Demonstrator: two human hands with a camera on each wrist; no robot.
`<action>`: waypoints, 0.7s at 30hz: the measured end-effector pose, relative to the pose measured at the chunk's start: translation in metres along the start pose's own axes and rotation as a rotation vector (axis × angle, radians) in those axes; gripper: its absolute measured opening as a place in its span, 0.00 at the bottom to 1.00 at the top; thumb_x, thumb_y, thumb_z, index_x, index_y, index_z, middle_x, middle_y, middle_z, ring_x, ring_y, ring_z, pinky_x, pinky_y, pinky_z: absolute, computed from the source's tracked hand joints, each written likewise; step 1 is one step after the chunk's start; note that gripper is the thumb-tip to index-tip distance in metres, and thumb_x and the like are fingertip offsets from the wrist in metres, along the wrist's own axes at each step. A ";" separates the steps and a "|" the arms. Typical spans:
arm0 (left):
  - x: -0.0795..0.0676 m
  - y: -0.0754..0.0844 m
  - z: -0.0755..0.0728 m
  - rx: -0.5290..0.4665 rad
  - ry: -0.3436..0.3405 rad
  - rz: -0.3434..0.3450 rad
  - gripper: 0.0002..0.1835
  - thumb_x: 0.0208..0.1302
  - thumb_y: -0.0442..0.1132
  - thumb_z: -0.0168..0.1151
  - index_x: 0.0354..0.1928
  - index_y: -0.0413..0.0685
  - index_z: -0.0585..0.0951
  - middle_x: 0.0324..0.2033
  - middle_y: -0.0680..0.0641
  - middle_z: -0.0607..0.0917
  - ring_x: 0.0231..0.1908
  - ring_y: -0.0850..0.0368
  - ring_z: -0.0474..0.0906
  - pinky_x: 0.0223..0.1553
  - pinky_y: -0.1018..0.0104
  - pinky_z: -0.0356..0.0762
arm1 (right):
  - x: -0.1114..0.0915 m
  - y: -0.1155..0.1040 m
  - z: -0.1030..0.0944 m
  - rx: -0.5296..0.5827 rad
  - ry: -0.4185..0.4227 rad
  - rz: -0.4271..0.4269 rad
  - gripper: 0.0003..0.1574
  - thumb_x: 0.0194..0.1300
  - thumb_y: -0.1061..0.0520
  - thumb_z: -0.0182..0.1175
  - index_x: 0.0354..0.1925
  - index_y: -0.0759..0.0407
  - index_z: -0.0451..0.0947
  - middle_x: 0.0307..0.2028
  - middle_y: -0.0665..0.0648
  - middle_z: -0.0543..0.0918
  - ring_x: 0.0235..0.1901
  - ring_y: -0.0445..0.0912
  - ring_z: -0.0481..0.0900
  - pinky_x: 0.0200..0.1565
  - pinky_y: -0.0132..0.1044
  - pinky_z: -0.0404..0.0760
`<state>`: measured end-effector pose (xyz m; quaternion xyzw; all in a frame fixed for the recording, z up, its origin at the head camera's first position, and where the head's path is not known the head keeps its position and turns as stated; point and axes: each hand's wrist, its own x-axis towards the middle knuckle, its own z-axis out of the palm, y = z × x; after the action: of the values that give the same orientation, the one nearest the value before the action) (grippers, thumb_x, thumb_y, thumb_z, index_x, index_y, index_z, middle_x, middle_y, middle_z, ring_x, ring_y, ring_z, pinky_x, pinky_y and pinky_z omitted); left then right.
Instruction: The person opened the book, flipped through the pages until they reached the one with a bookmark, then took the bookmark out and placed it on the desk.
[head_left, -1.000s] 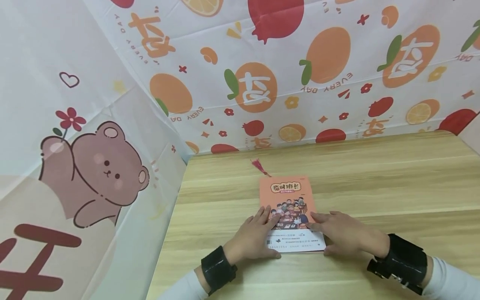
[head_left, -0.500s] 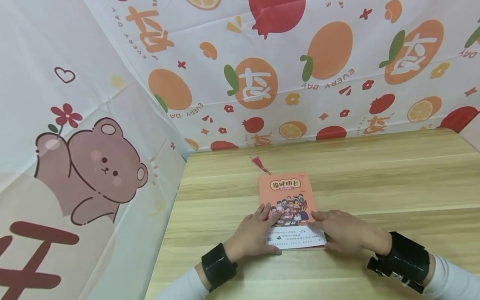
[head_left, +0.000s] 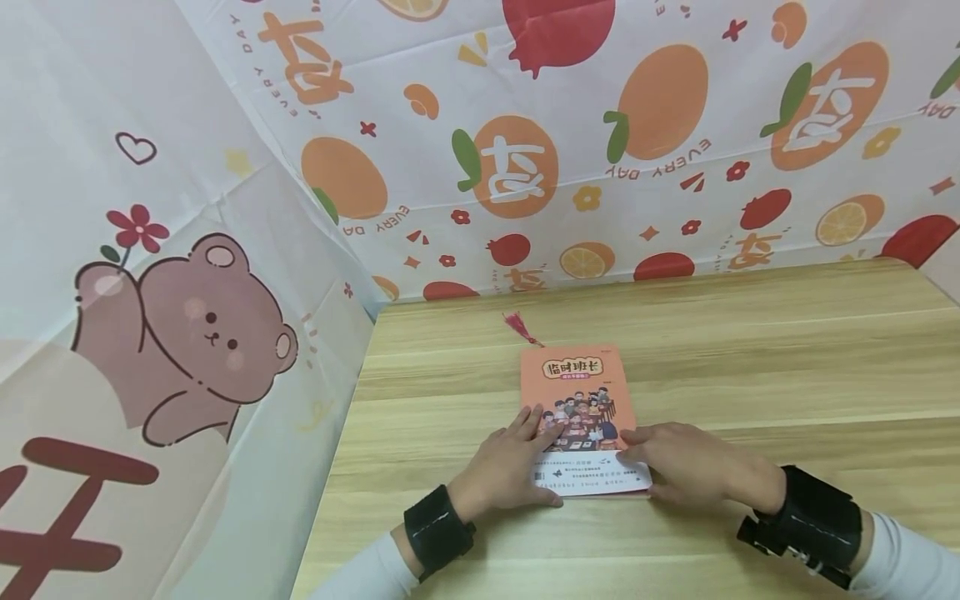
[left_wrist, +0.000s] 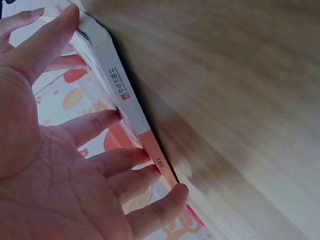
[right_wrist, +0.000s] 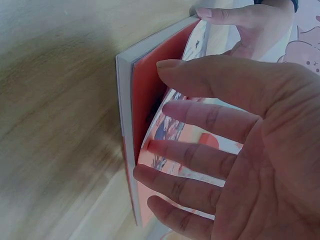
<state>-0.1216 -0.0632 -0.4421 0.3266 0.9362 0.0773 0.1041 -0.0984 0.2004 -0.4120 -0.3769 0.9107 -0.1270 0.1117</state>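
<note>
A thin paperback book (head_left: 573, 379) with an orange cover and a white lower band lies on the table, a pink tassel (head_left: 519, 327) sticking out at its top. My left hand (head_left: 510, 467) rests spread on the left side of the cover; in the left wrist view its fingers (left_wrist: 127, 157) lie along the spine. At the lower right edge, my right hand (head_left: 678, 462) pinches the front cover. The right wrist view has the cover bent up from a red page (right_wrist: 147, 90), with the thumb at the gap and the other fingers on the outside.
The wood-grain table (head_left: 787, 375) extends widely to the right of the book. A fruit-print cloth (head_left: 585, 108) hangs behind it, and a bear-print cloth (head_left: 210, 333) hangs at the left. Black straps (head_left: 810, 525) circle both wrists.
The cover's lower right corner has risen slightly under my right hand, baring a strip of red beneath. My left hand has stayed in place on the book.
</note>
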 end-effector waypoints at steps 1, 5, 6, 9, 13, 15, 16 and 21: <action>0.000 0.000 0.000 -0.002 -0.003 -0.001 0.53 0.38 0.67 0.65 0.67 0.56 0.58 0.68 0.39 0.53 0.65 0.46 0.44 0.56 0.42 0.64 | 0.001 -0.001 -0.001 -0.001 0.003 -0.015 0.23 0.49 0.60 0.60 0.47 0.56 0.78 0.55 0.65 0.75 0.52 0.54 0.71 0.51 0.55 0.73; 0.000 0.003 -0.002 -0.023 -0.023 0.021 0.54 0.39 0.68 0.63 0.68 0.53 0.55 0.68 0.38 0.51 0.66 0.46 0.42 0.59 0.41 0.59 | 0.005 -0.008 -0.011 -0.031 0.044 -0.090 0.15 0.49 0.62 0.59 0.38 0.53 0.82 0.51 0.60 0.79 0.49 0.51 0.73 0.49 0.52 0.76; 0.000 0.004 -0.003 -0.028 -0.022 0.037 0.55 0.40 0.69 0.62 0.68 0.52 0.54 0.69 0.38 0.51 0.66 0.46 0.42 0.60 0.41 0.58 | 0.006 -0.011 -0.014 -0.047 0.058 -0.108 0.12 0.50 0.62 0.60 0.36 0.53 0.83 0.50 0.59 0.80 0.49 0.51 0.74 0.48 0.52 0.76; 0.002 0.011 -0.007 -0.046 0.029 0.118 0.54 0.45 0.69 0.58 0.68 0.46 0.52 0.68 0.37 0.52 0.65 0.45 0.44 0.60 0.43 0.58 | 0.010 -0.020 -0.024 -0.117 0.135 -0.163 0.07 0.50 0.61 0.62 0.31 0.52 0.82 0.48 0.57 0.81 0.47 0.49 0.74 0.48 0.51 0.76; 0.003 0.020 -0.015 -0.015 0.189 0.245 0.46 0.54 0.58 0.57 0.67 0.40 0.52 0.67 0.37 0.55 0.65 0.48 0.47 0.61 0.51 0.61 | 0.019 -0.031 -0.035 -0.192 0.277 -0.225 0.11 0.50 0.59 0.64 0.36 0.53 0.81 0.49 0.55 0.80 0.49 0.46 0.72 0.50 0.49 0.75; 0.001 0.023 -0.019 0.021 0.280 0.281 0.43 0.53 0.49 0.57 0.67 0.38 0.52 0.67 0.36 0.55 0.65 0.50 0.46 0.61 0.53 0.61 | 0.024 -0.035 -0.037 -0.213 0.375 -0.242 0.18 0.52 0.57 0.63 0.44 0.56 0.78 0.52 0.56 0.78 0.52 0.46 0.70 0.50 0.49 0.75; -0.001 0.025 -0.022 0.047 0.326 0.283 0.43 0.51 0.45 0.57 0.67 0.38 0.51 0.67 0.36 0.54 0.65 0.50 0.45 0.61 0.53 0.61 | 0.026 -0.037 -0.038 -0.215 0.424 -0.239 0.23 0.51 0.56 0.64 0.48 0.57 0.76 0.54 0.58 0.76 0.54 0.47 0.68 0.50 0.49 0.75; -0.015 0.029 -0.038 0.139 0.512 0.223 0.49 0.48 0.42 0.58 0.69 0.43 0.42 0.69 0.36 0.42 0.66 0.45 0.37 0.61 0.46 0.59 | 0.026 -0.032 -0.038 -0.205 0.593 -0.156 0.45 0.47 0.53 0.67 0.62 0.61 0.61 0.62 0.65 0.65 0.61 0.51 0.58 0.52 0.54 0.73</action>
<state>-0.1020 -0.0534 -0.3969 0.4037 0.8934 0.1038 -0.1677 -0.1069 0.1650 -0.3684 -0.4016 0.8799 -0.1473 -0.2070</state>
